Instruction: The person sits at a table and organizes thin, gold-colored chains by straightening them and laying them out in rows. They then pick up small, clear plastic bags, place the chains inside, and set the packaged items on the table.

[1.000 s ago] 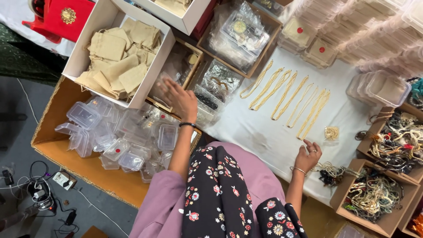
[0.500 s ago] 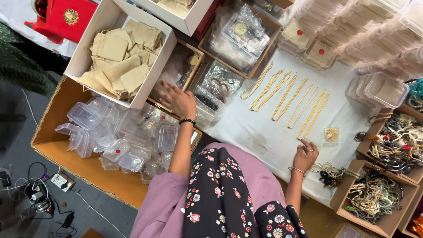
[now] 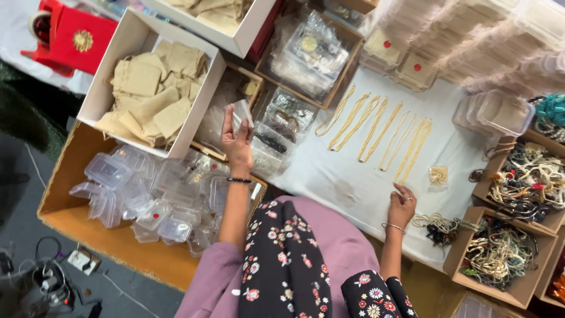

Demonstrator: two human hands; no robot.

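- Two hands are working: the left hand (image 3: 236, 140) is pinching a small clear plastic bag (image 3: 242, 113), lifting it above the boxes.
- Right hand (image 3: 402, 205) is resting loosely curled on the white cloth table (image 3: 329, 176), holding nothing.
- Long gold chains (image 3: 376, 132) are lying just above the right hand, nearer to it.
- Clear little plastic boxes (image 3: 147, 194) are sitting below the bag.

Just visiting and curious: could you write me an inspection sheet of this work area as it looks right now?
Surface: white cloth-covered table, faint stain.
Job's things: small clear plastic pouch; gold chains laid in rows.
Clutter: white box of tan fabric pouches; clear plastic cases; cardboard boxes of beaded necklaces.
Grippers: left hand holds the pouch; right hand rests on the cloth.
Cables: tangle on floor.
Surroundings: red box.
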